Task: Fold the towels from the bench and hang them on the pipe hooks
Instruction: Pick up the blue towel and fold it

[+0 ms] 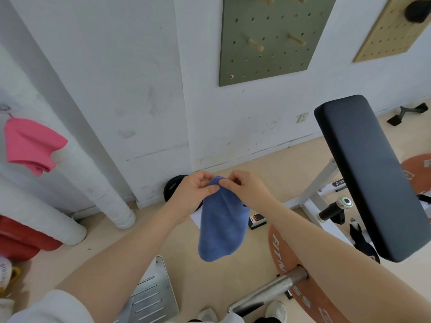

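Note:
A folded blue towel (222,224) hangs in the air in the middle of the view. My left hand (193,191) and my right hand (247,188) pinch its top edge together, thumbs and fingertips almost touching. A folded pink towel (30,146) hangs from a small metal hook (5,109) on the white pipe (77,145) at the far left. The black padded bench (370,176) stands to the right with nothing lying on it.
A second thick white pipe (42,217) and red mats (21,241) sit low at the left. A barbell sleeve (272,287) with an orange plate (300,280) lies below my right arm. A metal footplate (151,294) is at the bottom centre. Pegboards (268,38) hang on the wall.

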`<state>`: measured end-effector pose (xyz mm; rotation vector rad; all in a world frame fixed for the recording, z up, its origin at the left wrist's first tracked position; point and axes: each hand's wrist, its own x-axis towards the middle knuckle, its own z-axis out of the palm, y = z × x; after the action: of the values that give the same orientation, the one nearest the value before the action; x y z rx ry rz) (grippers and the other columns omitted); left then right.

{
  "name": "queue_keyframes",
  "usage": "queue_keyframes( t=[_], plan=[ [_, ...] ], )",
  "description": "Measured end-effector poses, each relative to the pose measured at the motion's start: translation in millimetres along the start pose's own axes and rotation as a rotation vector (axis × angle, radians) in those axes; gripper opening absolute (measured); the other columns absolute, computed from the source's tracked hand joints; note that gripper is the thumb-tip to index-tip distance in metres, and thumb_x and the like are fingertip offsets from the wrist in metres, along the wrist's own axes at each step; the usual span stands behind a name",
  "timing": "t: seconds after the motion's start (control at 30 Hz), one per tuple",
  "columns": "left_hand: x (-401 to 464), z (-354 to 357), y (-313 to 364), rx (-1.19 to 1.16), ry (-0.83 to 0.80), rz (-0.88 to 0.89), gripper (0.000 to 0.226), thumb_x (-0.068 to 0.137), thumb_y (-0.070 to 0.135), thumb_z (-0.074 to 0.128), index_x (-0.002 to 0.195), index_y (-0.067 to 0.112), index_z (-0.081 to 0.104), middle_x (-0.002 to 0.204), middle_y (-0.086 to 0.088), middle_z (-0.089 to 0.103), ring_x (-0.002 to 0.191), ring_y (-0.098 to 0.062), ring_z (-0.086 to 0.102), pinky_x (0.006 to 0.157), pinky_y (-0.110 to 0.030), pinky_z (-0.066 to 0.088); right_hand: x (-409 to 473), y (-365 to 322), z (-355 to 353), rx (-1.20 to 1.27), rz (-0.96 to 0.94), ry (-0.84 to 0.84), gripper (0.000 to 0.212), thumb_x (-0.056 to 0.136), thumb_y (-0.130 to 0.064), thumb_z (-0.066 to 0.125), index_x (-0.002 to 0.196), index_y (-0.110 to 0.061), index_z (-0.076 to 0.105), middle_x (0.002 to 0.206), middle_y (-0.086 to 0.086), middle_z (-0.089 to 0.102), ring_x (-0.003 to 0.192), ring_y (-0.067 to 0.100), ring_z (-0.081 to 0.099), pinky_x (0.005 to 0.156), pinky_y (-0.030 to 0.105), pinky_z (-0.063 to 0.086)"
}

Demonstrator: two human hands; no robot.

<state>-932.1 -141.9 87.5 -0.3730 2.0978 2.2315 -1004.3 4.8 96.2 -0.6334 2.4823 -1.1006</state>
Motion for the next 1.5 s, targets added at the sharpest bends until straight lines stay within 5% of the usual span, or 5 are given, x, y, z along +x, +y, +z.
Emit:
queue_keyframes(
  t=[0.27,0.5,0.7,1.0,1.5],
  plan=[
    [-1,-18,1,0.145,0.181,0.029,0.017,0.090,0.005,0.054,0.086,0.020,0.063,0.086,-0.002,0.067,0.080,-0.016,0.060,0.076,-0.027,0.047,-5,23,-12,-0.701,-0.210,-0.311,0.038,0.094,-0.038,0.043,0.062,-0.019,0.033,0.061,-0.002,0.041,0.073,0.022,0.043,0.073,0.027,0.025],
    [-15,-25,-9,0.396,0.267,-0.016,0.020,0.091,0.008,0.052,0.078,0.023,0.054,0.078,0.005,0.061,0.076,-0.015,0.053,0.066,-0.022,0.041,1,30,-17,-1.177,-0.656,-0.006,0.039,0.071,-0.045,0.038,0.050,-0.024,0.062,0.067,-0.007,0.059,0.074,0.019,0.052,0.074,0.030,0.029],
    [-27,-7,-14,0.368,0.293,-0.048,0.020,0.092,0.009,0.050,0.079,0.023,0.054,0.082,0.000,0.059,0.080,-0.017,0.050,0.070,-0.025,0.039,-11,43,-50,-0.770,-0.395,-0.044,0.031,0.082,-0.049,0.055,0.084,-0.021,0.068,0.146,-0.002,0.036,0.135,0.021,0.024,0.099,0.036,0.036],
    [-41,69,17,-0.051,-0.124,-0.088,0.024,0.096,0.004,0.037,0.097,0.012,0.060,0.082,0.009,0.069,0.079,-0.005,0.064,0.070,-0.016,0.048,-52,72,-118,0.245,-0.019,-0.142,0.018,0.082,-0.006,0.064,0.072,-0.008,0.049,0.067,0.009,0.046,0.062,0.017,0.043,0.060,0.029,0.037],
    [-50,166,35,-0.491,-0.098,-0.197,0.033,0.091,0.024,0.035,0.089,0.012,0.066,0.074,-0.002,0.069,0.069,-0.017,0.064,0.062,-0.027,0.049,-128,118,-156,1.076,0.220,-0.325,0.071,0.055,-0.053,0.079,0.112,-0.013,0.063,0.109,0.006,0.069,0.100,0.020,0.066,0.075,0.030,0.056]
  ],
)
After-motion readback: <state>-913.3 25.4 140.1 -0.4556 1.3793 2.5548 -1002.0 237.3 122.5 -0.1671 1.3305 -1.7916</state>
